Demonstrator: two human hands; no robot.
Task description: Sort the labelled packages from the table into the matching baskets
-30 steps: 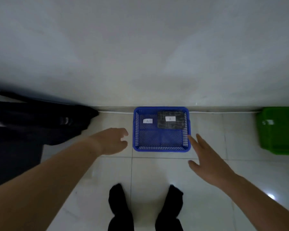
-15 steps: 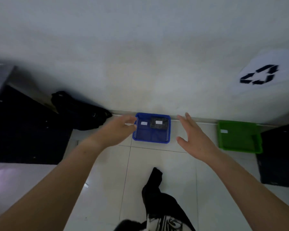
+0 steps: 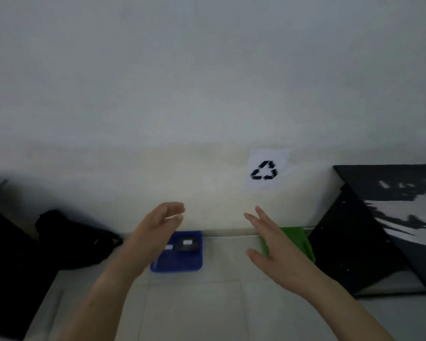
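A blue basket (image 3: pixel 182 263) stands on the tiled floor against the wall, with a white label on its inside wall. In its far right corner lies a dark package (image 3: pixel 188 245) with a white label. To its right sits a green basket (image 3: pixel 298 238), half hidden behind my right hand. My left hand (image 3: pixel 155 230) is raised in front of the blue basket's left side, fingers loosely curved, holding nothing. My right hand (image 3: pixel 271 247) is held up with fingers spread, also holding nothing. Neither hand touches a basket.
A black bag (image 3: pixel 67 239) lies on the floor at the left by the wall. A dark table edge (image 3: pixel 369 244) juts in at the right. A white sheet with a recycling sign (image 3: pixel 265 171) hangs on the wall above the green basket.
The view has risen and pulled back from the blue basket, so both baskets look smaller. Both hands have lifted away from the basket, still holding nothing. The right-hand table has come into view.
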